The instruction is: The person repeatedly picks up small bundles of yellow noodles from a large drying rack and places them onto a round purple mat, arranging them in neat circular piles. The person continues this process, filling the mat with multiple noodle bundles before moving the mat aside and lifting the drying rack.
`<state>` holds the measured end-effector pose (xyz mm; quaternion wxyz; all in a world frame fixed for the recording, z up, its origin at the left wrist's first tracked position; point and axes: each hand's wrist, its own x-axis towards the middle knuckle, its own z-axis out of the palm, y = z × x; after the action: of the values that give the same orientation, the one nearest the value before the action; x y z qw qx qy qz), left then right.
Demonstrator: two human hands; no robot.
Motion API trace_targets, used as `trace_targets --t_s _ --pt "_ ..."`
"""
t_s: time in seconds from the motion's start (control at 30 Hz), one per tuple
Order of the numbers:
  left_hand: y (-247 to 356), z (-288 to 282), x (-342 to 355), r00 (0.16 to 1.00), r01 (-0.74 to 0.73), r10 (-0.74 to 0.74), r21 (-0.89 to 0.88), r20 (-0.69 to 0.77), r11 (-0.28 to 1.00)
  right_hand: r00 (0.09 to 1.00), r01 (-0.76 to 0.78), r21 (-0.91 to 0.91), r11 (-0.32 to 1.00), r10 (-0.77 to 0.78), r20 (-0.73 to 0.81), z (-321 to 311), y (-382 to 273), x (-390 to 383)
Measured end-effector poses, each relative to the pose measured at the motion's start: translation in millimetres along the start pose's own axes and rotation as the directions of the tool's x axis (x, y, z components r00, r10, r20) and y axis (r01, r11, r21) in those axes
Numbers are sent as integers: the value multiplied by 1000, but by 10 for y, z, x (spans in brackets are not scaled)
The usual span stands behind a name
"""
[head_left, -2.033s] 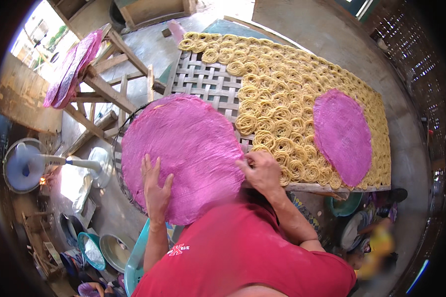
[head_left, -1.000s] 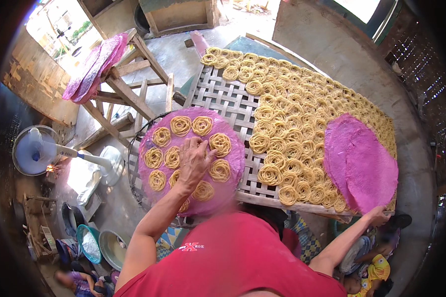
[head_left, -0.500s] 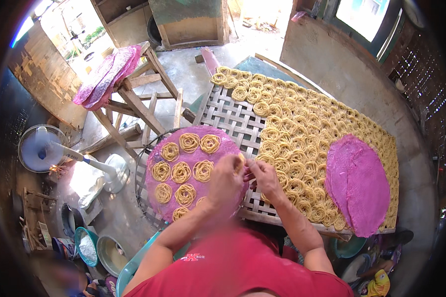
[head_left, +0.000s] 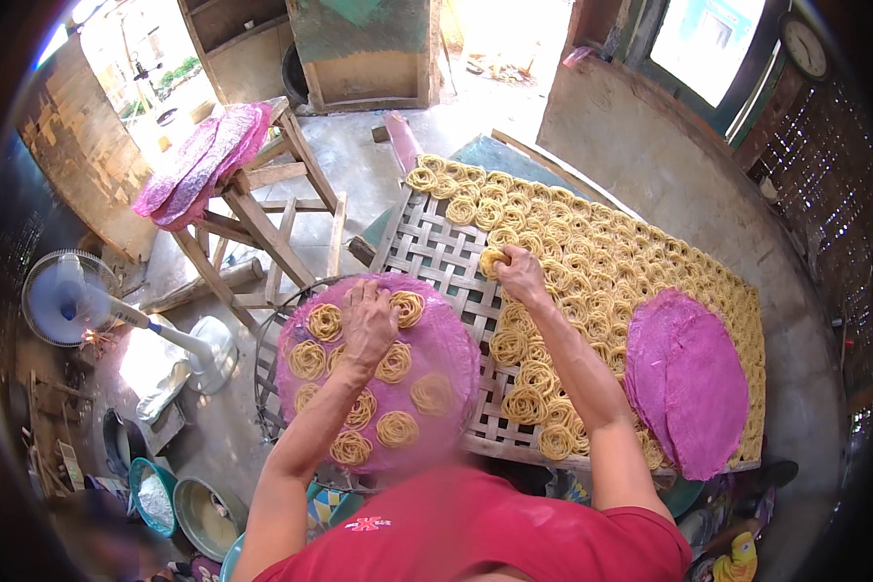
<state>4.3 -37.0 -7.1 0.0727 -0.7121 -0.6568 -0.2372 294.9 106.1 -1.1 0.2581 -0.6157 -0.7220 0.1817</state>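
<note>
On the left, a round pink sheet carries several coiled yellow noodle nests. My left hand reaches over its far part, fingers curled down over a nest that they mostly hide. Farther right, my right hand pinches another noodle nest at the edge of the packed rows. That nest is at the border of the bare woven lattice rack. Rows of similar nests cover the rack's right side.
A stack of pink sheets lies over the nests at right. More pink sheets drape a wooden stand at far left. A fan, a teal basin of white powder and a metal pot stand on the floor.
My hands have come apart from near each other at the pink sheet's right edge. The left moved left onto a nest; the right went up and right with a nest.
</note>
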Motion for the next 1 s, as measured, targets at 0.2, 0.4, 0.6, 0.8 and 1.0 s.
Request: trace_targets --t_s 0.2,0.4,0.6,0.8,1.0 --pt "96 -63 94 998 47 -43 -82 50 996 868 288 -351 891 -398 -296 49 -42 -211" --pt "281 -157 186 988 152 -146 -283 43 947 884 458 122 880 -466 40 254 -728 -926" --pt "488 -186 310 895 438 -354 -681 271 586 980 164 336 927 -192 53 310 -1017 -945" --pt "121 -336 52 974 186 -214 -288 -70 939 986 -105 503 858 26 162 189 -512 -271" --pt "-132 -306 -154 989 139 -146 -203 -19 969 1000 -4 148 989 1 20 271 -271 520"
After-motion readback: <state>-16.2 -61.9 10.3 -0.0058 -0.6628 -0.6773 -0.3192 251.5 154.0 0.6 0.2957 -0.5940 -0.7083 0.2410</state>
